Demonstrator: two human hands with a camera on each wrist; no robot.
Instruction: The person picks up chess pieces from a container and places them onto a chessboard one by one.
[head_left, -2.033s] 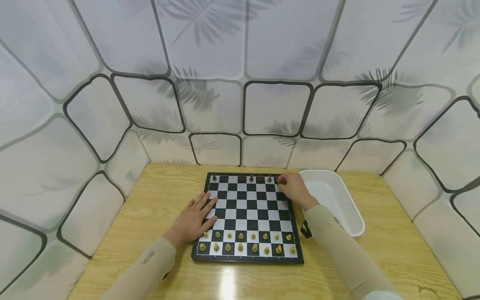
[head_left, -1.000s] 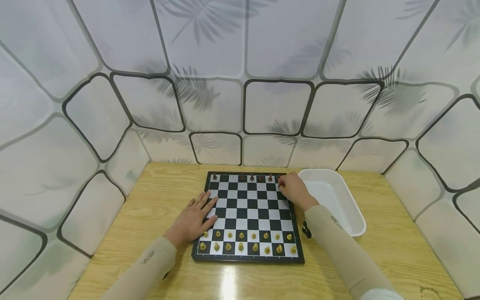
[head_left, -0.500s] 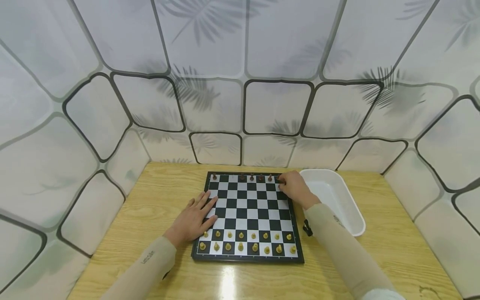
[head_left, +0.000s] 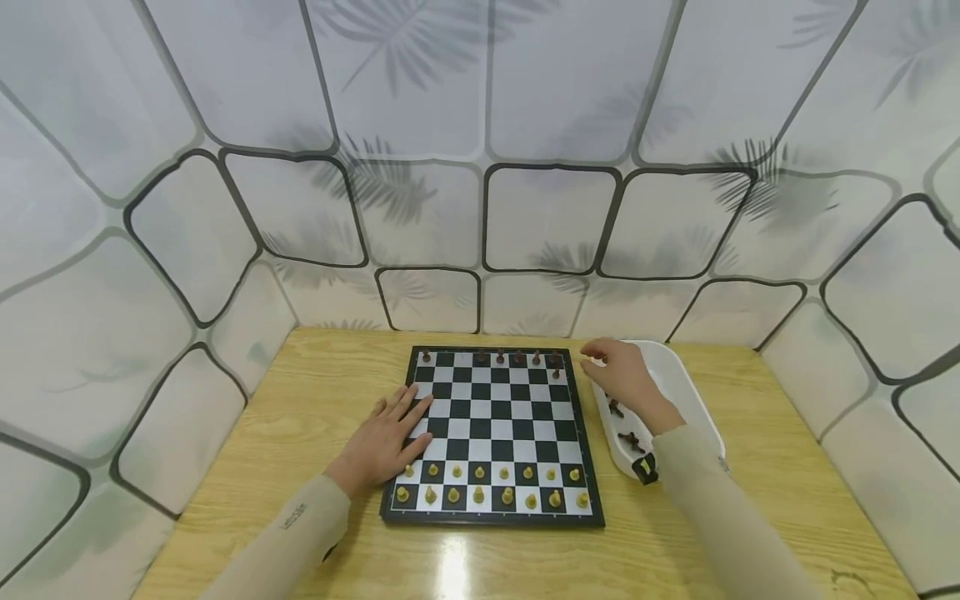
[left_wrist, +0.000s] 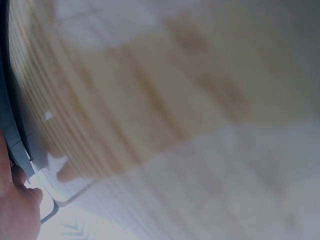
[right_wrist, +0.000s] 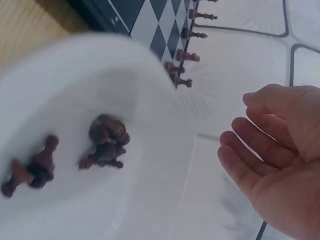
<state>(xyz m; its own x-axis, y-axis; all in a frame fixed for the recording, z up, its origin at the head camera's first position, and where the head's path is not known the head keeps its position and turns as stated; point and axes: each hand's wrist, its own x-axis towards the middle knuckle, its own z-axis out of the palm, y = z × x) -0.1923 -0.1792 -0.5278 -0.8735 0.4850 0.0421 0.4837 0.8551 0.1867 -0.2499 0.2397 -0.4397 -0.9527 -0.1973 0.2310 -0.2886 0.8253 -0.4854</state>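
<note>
A black-and-white chessboard [head_left: 480, 429] lies on the table. My left hand [head_left: 386, 437] rests on its left edge with the fingers spread; in the left wrist view only part of this hand [left_wrist: 20, 205] shows at the lower left. My right hand [head_left: 618, 375] is just off the board's far right corner, over the white tray [head_left: 693, 392], fingers loosely bent and holding nothing, as the right wrist view also shows. A dark red pawn [head_left: 556, 374] stands near that corner, in front of a dark red piece [head_left: 555, 357] in the back row.
Two rows of yellow chess pieces [head_left: 479, 493] stand along the board's near side. Several dark red pieces [head_left: 500, 357] line the far row, with a gap after the leftmost piece [head_left: 426, 356]. Loose dark red pieces [right_wrist: 107, 140] lie inside the tray. Patterned cloth walls enclose the table [head_left: 337, 367].
My right hand has left the board's far right corner and moved right, over the tray. A dark red pawn now shows standing where its fingers were. My left hand has stayed put.
</note>
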